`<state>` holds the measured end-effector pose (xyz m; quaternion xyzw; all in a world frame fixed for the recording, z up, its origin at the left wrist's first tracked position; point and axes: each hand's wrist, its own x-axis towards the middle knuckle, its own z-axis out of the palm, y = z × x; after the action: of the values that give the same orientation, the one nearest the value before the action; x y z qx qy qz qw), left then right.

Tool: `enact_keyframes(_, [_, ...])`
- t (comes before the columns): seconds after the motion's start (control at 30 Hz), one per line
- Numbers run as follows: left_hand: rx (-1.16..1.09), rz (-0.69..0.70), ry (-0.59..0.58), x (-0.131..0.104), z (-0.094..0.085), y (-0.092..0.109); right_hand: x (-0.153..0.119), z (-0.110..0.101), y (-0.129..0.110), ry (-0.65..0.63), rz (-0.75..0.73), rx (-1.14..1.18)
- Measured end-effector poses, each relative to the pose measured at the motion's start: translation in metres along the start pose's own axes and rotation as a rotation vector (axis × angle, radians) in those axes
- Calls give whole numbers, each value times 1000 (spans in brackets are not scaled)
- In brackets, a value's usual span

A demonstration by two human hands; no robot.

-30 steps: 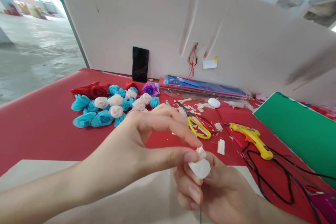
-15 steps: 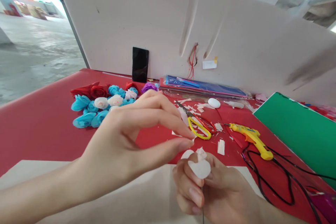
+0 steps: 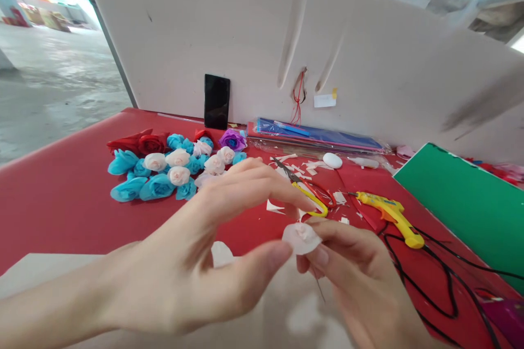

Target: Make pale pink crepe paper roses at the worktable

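Note:
A small white paper flower [image 3: 302,235], with a rolled centre and a round petal about it, is held on a thin wire stem [image 3: 319,285]. My right hand [image 3: 356,267] pinches it below the petal, thumb in front. My left hand [image 3: 229,240] arches around its left side, fingers bent and thumb apart from them. The left thumb tip meets the petal's edge; whether it presses there is unclear. A loose white petal [image 3: 221,253] shows in the gap of my left hand. Scissors [image 3: 313,196] with red and yellow handles lie behind the hands.
Blue, white, red and purple flowers [image 3: 158,186] cluster at the left. White paper scraps [image 3: 313,166] surround the scissors. A yellow glue gun [image 3: 391,218] with a black cord lies at right, by a green board [image 3: 462,202]. A black phone [image 3: 216,101] leans on the back panel.
My left fingers and thumb have parted from a pinch and moved down around the flower. The right hand has turned and shifted slightly, tilting the flower; its wire now slants.

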<state>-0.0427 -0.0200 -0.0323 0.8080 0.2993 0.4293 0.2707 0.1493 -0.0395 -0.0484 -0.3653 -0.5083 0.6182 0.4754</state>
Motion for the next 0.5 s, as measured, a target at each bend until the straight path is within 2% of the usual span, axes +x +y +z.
enact_keyframes(0.17, [72, -1, -49, -3, 8, 0, -5, 1, -2, 77, -26, -19])
enact_keyframes(0.27, [-5, -20, -52, -3, 10, 1, -7, 5, -3, 60, -25, 8])
enact_keyframes(0.37, [-63, -80, -55, -3, 11, 0, -7, 9, -4, 130, -29, 2])
enact_keyframes(0.5, [-111, -71, -47, -2, 14, -1, -7, 12, -4, 196, -104, -42])
